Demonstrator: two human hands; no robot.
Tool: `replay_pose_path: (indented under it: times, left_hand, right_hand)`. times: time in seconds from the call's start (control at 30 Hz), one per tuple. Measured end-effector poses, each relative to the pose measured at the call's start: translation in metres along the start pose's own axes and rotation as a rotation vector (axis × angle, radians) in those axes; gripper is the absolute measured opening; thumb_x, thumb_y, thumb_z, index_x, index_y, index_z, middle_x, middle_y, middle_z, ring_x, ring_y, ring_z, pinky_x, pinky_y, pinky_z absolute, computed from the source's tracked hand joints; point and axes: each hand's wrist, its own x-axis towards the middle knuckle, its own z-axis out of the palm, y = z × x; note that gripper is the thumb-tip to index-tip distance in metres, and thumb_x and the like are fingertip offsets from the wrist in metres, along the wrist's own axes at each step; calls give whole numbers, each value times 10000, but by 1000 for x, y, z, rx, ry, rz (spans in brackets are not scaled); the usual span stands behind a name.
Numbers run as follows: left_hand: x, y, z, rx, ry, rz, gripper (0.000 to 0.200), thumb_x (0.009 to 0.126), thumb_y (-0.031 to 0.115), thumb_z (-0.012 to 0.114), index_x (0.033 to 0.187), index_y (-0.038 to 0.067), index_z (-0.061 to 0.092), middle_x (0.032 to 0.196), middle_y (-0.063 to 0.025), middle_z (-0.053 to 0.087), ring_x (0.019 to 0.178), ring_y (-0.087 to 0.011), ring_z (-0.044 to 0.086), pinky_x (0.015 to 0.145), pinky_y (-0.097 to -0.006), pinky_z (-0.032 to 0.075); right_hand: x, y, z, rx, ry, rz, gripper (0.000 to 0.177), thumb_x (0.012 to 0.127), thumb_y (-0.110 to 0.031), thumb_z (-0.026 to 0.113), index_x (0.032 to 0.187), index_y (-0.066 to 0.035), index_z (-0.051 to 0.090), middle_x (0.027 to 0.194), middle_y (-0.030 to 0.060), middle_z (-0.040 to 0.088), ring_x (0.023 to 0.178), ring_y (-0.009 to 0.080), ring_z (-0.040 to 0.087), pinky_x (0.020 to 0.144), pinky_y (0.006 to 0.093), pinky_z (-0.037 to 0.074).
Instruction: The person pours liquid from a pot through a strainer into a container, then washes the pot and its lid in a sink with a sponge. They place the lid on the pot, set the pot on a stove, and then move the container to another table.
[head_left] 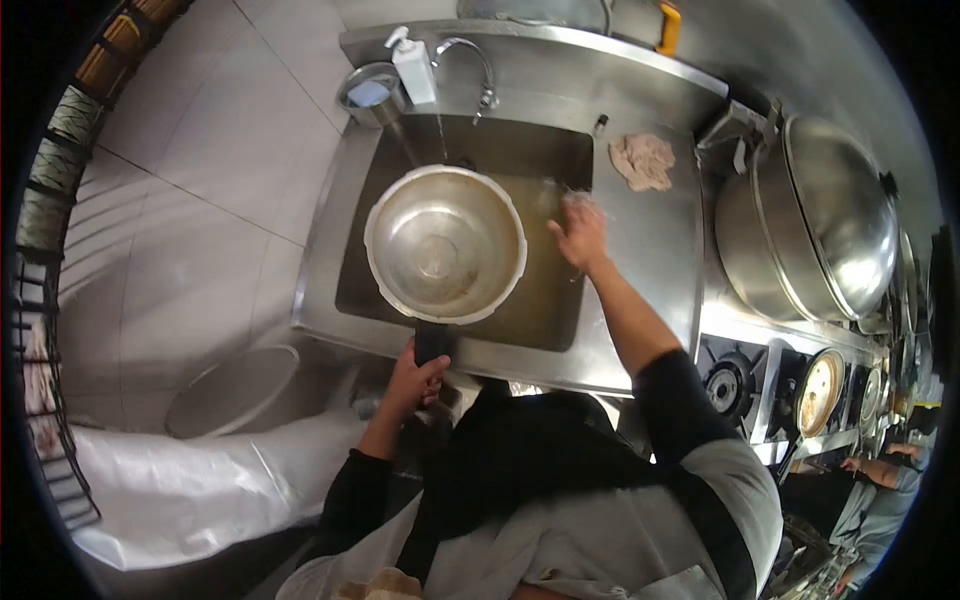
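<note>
My left hand (pixel 412 383) is closed around the black handle of a metal pot (pixel 447 245). The pot is held over the sink (pixel 375 300), its inside facing up and its bottom stained. Over the sink's right edge is my right hand (pixel 583 236), with the thumb held apart. Its fingers are smeared by motion, and a pale blur lies at their tips; I cannot make out whether it is water or something held. Cloudy water covers the sink bottom. From the curved faucet (pixel 487 95) area, a thin stream falls behind the pot.
A white pump bottle (pixel 413 68) and a metal container (pixel 372 97) with a blue sponge stand at the back left. On the right counter lies a crumpled cloth (pixel 643 161). Beyond are a large lidded pot (pixel 800 220), stove burners (pixel 730 388) and another person (pixel 880 510).
</note>
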Motion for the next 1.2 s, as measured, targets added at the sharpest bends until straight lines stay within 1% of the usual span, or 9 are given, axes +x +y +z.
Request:
replay_pose_path:
  times: [0.1, 0.27, 0.3, 0.47, 0.57, 0.67, 0.9, 1.03, 1.2]
  left_hand:
    - [14, 18, -11, -36, 43, -52, 313, 876, 132, 739, 1019, 110, 461, 571, 29, 422, 391, -60, 356, 324, -248, 287]
    - [47, 9, -25, -147, 66, -13, 300, 875, 114, 734, 1015, 108, 470, 572, 28, 435, 389, -60, 374, 328, -247, 297]
    - [51, 13, -23, -144, 46, -3, 289, 878, 120, 729, 1009, 104, 473, 576, 27, 441, 389, -60, 375, 330, -248, 300]
    - [102, 30, -26, -44, 81, -18, 277, 888, 155, 716, 1009, 93, 475, 591, 35, 442, 405, -58, 375, 343, -244, 307]
    - [135, 56, -19, -118, 50, -1, 258, 881, 195, 729, 927, 99, 494, 600, 45, 434, 442, -61, 384, 371, -241, 328]
    - [145, 60, -8, -123, 81, -43, 224, 907, 197, 702, 939, 75, 517, 578, 42, 436, 427, -64, 394, 363, -259, 337]
    - [144, 58, -2, -68, 238, -60, 323, 881, 190, 737, 1049, 89, 481, 596, 7, 473, 412, -96, 423, 355, -284, 343]
    - [153, 69, -13, 24, 206, -136, 347, 884, 180, 729, 1083, 77, 464, 588, 11, 456, 411, -101, 417, 357, -284, 346]
    - [170, 69, -22, -112, 126, -93, 391, 902, 188, 719, 1130, 104, 412, 618, 31, 451, 445, -67, 412, 362, -249, 321]
  right_hand:
    - [121, -83, 8, 57, -250, -204, 389, 951, -323, 540, 1267, -114, 631, 1311, 173, 586, 1090, 414, 613, 941, 461, 506]
    - [225, -145, 27, -415, 137, -647, 294, 902, -249, 579, 1132, -112, 703, 1200, 137, 658, 1041, 308, 674, 817, 463, 550]
    - [247, -156, 18, -695, -367, -478, 249, 884, -220, 580, 1048, -118, 737, 1118, 105, 694, 912, 255, 710, 711, 431, 566]
    - [326, -233, 17, -213, -697, -310, 153, 829, -141, 585, 782, -83, 719, 693, 91, 679, 678, 218, 691, 594, 379, 547]
    - [335, -270, 35, 974, -534, -26, 156, 835, -170, 618, 754, -56, 685, 742, 139, 703, 692, 273, 700, 607, 422, 551]
    - [369, -327, 54, 254, 0, -499, 270, 870, -286, 622, 950, -46, 715, 981, 151, 733, 891, 352, 718, 737, 421, 576]
    - [440, -371, 166, 53, -241, -367, 612, 872, -272, 661, 1377, 11, 461, 1382, 243, 548, 1242, 390, 573, 1026, 480, 464]
    - [401, -388, 123, -64, -77, -441, 450, 964, -202, 479, 1383, -41, 449, 1328, 265, 549, 1172, 399, 598, 921, 526, 509]
    - [332, -318, 73, 750, 14, -394, 404, 977, -307, 510, 1231, 8, 490, 1274, 277, 569, 1029, 442, 642, 893, 523, 514]
